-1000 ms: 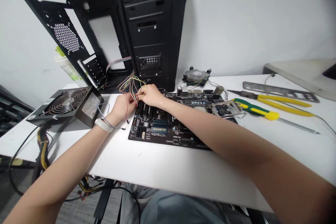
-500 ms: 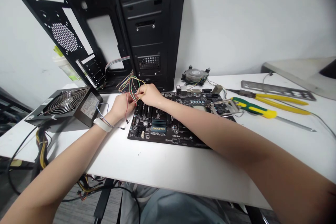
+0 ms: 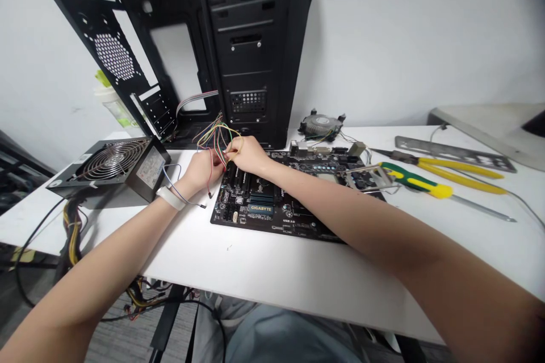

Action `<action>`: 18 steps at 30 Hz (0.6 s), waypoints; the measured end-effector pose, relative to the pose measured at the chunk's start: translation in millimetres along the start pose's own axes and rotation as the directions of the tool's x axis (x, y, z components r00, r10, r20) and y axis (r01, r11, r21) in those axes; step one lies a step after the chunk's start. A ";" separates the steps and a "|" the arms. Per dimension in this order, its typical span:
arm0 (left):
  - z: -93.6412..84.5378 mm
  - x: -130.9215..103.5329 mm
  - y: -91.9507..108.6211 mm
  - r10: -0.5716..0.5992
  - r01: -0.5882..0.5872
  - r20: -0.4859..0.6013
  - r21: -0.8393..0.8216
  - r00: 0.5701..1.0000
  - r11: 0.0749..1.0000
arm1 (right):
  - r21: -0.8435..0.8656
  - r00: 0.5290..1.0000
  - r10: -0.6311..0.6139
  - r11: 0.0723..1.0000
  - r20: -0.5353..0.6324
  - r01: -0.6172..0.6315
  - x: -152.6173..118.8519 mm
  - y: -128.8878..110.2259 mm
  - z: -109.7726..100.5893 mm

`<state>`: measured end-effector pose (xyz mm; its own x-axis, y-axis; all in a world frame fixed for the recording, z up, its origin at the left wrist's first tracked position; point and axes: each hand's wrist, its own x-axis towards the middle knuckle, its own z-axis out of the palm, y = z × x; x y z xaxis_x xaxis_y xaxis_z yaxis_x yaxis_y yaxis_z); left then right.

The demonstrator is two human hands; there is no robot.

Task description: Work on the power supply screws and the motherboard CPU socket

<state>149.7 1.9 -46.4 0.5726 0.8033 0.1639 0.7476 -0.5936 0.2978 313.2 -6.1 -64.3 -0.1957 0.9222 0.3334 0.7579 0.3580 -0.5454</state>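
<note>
- The left hand point(image 3: 200, 173) and right hand point(image 3: 249, 153) meet over the far left corner of the board point(image 3: 304, 228), both pinching the wires point(image 3: 218, 127); their fingertips are partly hidden.
- The board lies flat on the counter point(image 3: 255, 266), in front of the case point(image 3: 261, 59).
- With several wires bunched together, a lead could be misplaced through mistaken identity.
- Pressing at a slant might bend any pins beneath; I cannot see them.
- The blue wire point(image 3: 172, 182) crosses the left wrist and could snag if that arm lifts.
- Dropping the right forearm might scrape the parts below it.
</note>
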 end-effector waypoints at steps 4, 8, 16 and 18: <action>-0.1 0.8 0.0 0.000 0.000 0.003 -0.004 1.000 1.000 | 0.009 0.999 -0.019 1.000 -0.043 0.019 -2.1 -6.1 -3.7; 1.8 2.0 -3.5 0.011 -0.011 -0.001 -0.026 1.000 1.000 | 0.035 0.986 -0.011 0.999 -0.168 0.017 -2.4 -19.2 -17.5; 2.8 0.9 -9.2 0.022 -0.024 -0.022 -0.115 1.000 0.993 | 0.051 0.987 -0.003 0.999 -0.161 0.011 -2.7 -21.0 -19.6; 2.4 1.1 -10.6 0.034 -0.035 -0.012 -0.149 0.999 0.988 | 0.047 0.994 0.004 0.999 -0.108 0.001 -1.3 -19.1 -15.7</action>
<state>143.2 9.0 -51.6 0.5934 0.7834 0.1848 0.6685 -0.6075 0.4289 308.7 -16.5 -42.3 -0.1237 0.9025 0.4125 0.7275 0.3652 -0.5808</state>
